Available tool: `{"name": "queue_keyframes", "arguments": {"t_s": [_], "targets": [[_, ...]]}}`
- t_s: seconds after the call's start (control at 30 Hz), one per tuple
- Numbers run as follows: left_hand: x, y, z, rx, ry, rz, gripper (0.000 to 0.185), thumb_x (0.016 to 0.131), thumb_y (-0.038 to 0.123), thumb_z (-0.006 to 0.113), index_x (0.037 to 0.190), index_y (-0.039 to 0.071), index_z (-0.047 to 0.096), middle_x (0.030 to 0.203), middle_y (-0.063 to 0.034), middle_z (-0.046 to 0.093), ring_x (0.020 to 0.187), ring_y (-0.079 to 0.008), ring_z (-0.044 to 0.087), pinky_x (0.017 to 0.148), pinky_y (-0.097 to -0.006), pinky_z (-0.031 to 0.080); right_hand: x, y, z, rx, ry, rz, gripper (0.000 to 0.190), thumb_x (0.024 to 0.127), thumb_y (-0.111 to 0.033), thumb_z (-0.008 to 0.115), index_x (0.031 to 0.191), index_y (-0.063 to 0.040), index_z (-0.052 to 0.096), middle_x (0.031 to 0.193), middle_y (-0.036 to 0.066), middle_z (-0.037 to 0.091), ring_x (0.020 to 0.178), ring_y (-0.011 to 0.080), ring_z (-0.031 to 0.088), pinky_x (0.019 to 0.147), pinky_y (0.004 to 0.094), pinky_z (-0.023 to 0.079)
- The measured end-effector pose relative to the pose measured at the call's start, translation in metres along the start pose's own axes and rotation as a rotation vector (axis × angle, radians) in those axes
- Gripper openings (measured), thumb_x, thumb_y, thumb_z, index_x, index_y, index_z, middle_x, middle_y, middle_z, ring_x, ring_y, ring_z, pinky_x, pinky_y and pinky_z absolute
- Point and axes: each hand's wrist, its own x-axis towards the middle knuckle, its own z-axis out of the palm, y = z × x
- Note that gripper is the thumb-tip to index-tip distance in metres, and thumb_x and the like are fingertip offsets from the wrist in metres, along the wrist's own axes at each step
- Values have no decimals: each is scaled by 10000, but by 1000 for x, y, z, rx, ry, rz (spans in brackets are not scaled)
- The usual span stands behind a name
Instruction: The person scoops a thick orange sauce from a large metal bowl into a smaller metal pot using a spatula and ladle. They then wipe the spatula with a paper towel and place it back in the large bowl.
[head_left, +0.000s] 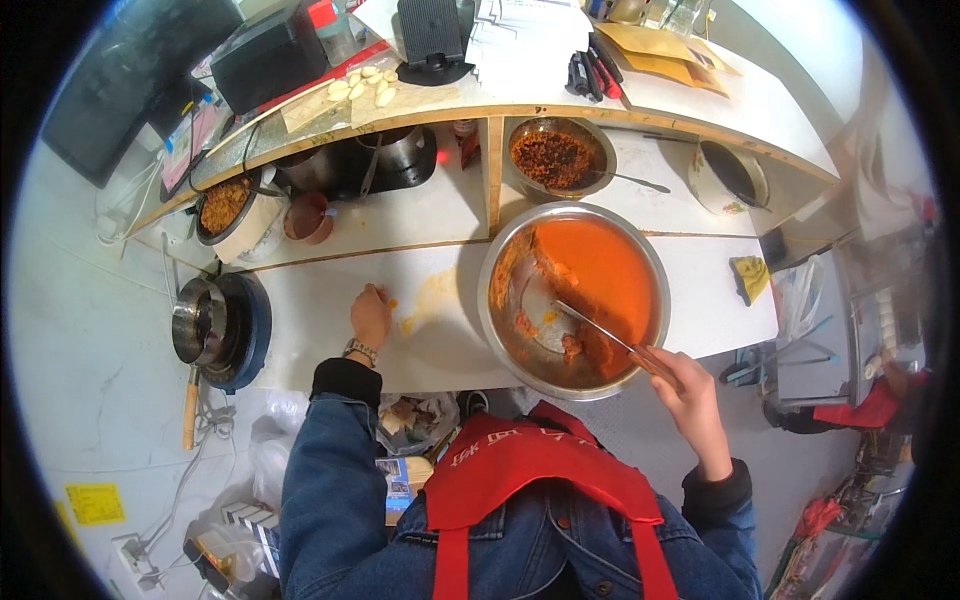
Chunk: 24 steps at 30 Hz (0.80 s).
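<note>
A large stainless steel bowl (489, 330) holds an orange-red sauce (607, 262), with darker clumps stuck to its lower side and part of the metal bottom showing. My right hand (686, 386) grips the wooden handle of a thin metal utensil (596, 324) at the bowl's near right rim. Its metal end reaches down into the bowl; what kind of head it has, I cannot tell. On the white worktop to the left rests my left hand (370, 316), fingers curled under. A small orange bit shows beside it; whether the fingers hold anything is hidden. Yellowish smears (431, 296) stain the worktop between hand and bowl.
Under the shelf stand a bowl of dark red chilli flakes (551, 160) with a spoon, an enamel pot (705, 176) and a brown cup (308, 219). A small pan (199, 319) sits on a round cooker (259, 330) at left. A yellow cloth (750, 279) lies right.
</note>
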Motion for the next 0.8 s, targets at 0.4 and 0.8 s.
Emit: {"name": "queue_keyframes", "arguments": {"t_s": [0.4,0.8], "targets": [[-32,0,-7,-316,-278,433,129,811,73,581,932,45,546,894,-169,575,818,-366,573,719,-432,478,-10,4,6,68,25,35,337,858,-128,666,1178,-37,617,837,109,619,703,203,569,654,306,461],[17,68,74,-177,222,230,109,801,57,593,895,7,569,872,-155,584,793,-375,570,719,-448,468,-26,-2,2,103,86,110,310,873,-129,652,1162,-24,611,866,119,626,706,200,575,647,295,461]]}}
